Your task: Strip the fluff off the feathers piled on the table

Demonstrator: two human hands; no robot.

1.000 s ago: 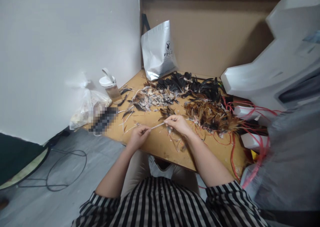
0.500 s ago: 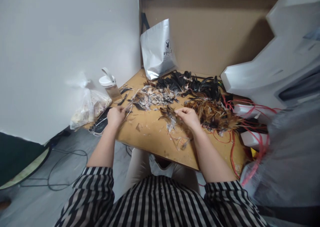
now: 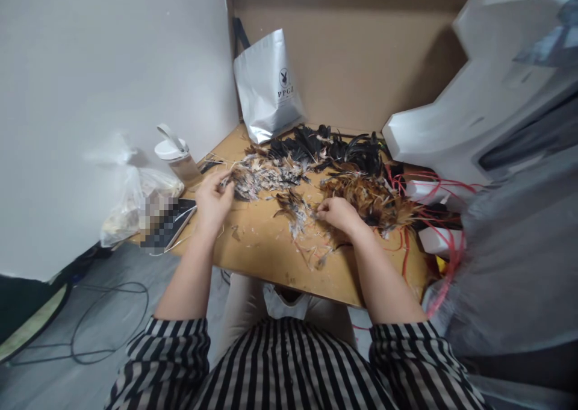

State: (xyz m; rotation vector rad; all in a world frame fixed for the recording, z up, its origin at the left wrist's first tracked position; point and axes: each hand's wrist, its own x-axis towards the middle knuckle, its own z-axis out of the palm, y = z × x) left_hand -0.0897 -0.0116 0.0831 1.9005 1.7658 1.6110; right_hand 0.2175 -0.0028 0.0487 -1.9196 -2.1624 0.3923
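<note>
My left hand (image 3: 213, 200) is at the left end of the pale grey-and-brown feathers (image 3: 266, 178), its fingers curled in. Whatever it may pinch is too small to make out. Over the front of the table (image 3: 266, 247), my right hand (image 3: 341, 213) has its thumb and fingers pressed together, and their tips hide any small thing between them. Just left of it lies a small tuft of brown and grey feathers (image 3: 294, 211). Glossy brown feathers (image 3: 370, 199) are heaped behind my right hand, with long black feathers (image 3: 334, 147) farther back.
A silver bag (image 3: 266, 97) stands at the back. On the left are a lidded cup (image 3: 185, 168), a tied clear plastic bag (image 3: 121, 214) and a dark flat device (image 3: 183, 220) with a white cable. Red strings (image 3: 447, 253) and white blocks (image 3: 440, 241) crowd the right side.
The view has shifted slightly right. My left hand has moved right, towards the pale feathers, and its fingers have curled in. My right hand has come slightly away from the small tuft.
</note>
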